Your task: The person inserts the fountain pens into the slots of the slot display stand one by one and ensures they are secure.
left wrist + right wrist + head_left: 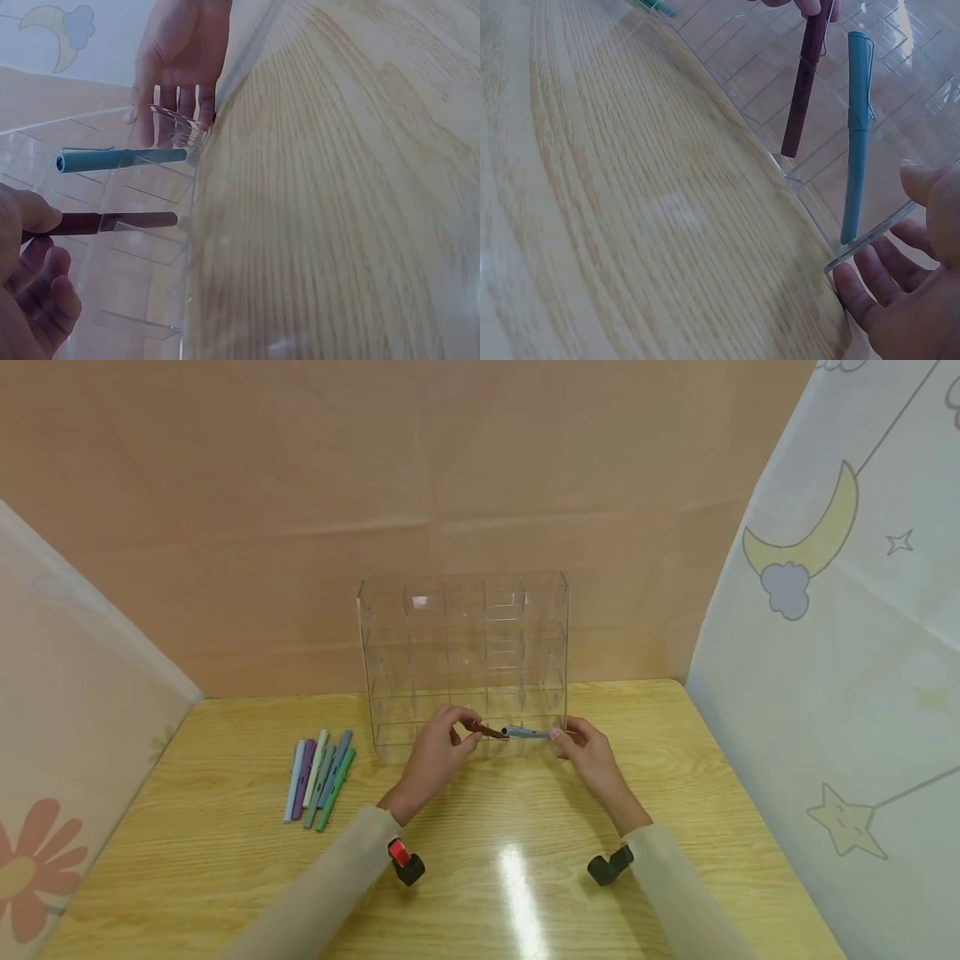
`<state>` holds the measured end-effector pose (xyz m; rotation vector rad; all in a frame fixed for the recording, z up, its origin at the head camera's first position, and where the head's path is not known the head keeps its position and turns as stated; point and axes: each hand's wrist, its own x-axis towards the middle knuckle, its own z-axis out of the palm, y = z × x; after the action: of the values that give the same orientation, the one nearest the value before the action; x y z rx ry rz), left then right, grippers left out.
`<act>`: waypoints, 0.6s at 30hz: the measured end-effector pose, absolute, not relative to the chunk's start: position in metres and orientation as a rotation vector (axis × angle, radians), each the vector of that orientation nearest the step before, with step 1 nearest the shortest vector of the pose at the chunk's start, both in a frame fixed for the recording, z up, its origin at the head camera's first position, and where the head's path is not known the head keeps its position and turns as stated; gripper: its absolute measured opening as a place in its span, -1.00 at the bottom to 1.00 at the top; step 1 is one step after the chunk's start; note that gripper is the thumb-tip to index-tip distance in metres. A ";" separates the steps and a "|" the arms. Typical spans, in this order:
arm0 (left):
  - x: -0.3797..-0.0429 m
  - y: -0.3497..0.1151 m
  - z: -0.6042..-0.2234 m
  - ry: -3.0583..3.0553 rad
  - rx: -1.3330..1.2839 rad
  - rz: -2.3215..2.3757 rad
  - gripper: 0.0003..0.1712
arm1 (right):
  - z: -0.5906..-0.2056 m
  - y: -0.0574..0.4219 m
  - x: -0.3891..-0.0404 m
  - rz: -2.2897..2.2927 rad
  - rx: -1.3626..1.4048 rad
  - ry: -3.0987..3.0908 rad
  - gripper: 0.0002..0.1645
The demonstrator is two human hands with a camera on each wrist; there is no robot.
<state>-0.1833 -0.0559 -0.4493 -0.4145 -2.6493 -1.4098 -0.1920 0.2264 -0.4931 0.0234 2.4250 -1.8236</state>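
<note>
Nearby, a loose bunch of slim blue, purple and green pens [322, 772] lies on the wood-grained table [480, 877]. Beyond, the left hand [437, 752] pinches a dark reddish-brown clipped pen [486, 729], its free end at the bottom row of the clear acrylic rack [465, 687]. Beside it slants a teal-blue clipped pen [528, 732]; the right hand [595, 758] grips the rack's right side wall.
</note>
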 end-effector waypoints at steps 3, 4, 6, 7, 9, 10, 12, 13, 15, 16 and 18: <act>-0.182 -0.055 -0.452 -2.654 -0.412 -1.412 -0.77 | -0.494 0.226 -0.192 -1.832 0.018 2.421 -0.23; -0.182 -0.054 -0.453 -2.657 -0.412 -1.411 -0.75 | -0.495 0.226 -0.192 -1.833 0.013 2.422 -0.23; -0.180 -0.054 -0.455 -2.659 -0.418 -1.410 -0.72 | -0.495 0.226 -0.193 -1.840 0.012 2.421 -0.24; -0.180 -0.054 -0.455 -2.661 -0.421 -1.412 -0.71 | -0.495 0.226 -0.193 -1.846 0.015 2.420 -0.24; -0.179 -0.054 -0.456 -2.668 -0.427 -1.402 -0.69 | -0.495 0.226 -0.193 -1.850 0.020 2.419 -0.25; -0.178 -0.054 -0.457 -2.670 -0.429 -1.396 -0.68 | -0.495 0.226 -0.193 -1.852 0.023 2.418 -0.25; -0.178 -0.054 -0.457 -2.673 -0.427 -1.393 -0.67 | -0.495 0.226 -0.193 -1.854 0.026 2.417 -0.25; -0.178 -0.054 -0.457 -2.673 -0.427 -1.393 -0.67 | -0.494 0.226 -0.193 -1.854 0.027 2.418 -0.25; -0.178 -0.054 -0.458 -2.669 -0.423 -1.398 -0.67 | -0.494 0.226 -0.193 -1.853 0.022 2.422 -0.26; -0.178 -0.054 -0.458 -2.667 -0.421 -1.403 -0.68 | -0.494 0.226 -0.192 -1.853 0.021 2.423 -0.27; -0.178 -0.054 -0.459 -2.660 -0.421 -1.409 -0.68 | -0.493 0.226 -0.192 -1.856 0.022 2.425 -0.28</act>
<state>-0.1785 -0.0543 -0.4592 -0.4206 -2.6596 -1.4093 -0.1922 0.2259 -0.4934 0.0222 2.4246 -1.8562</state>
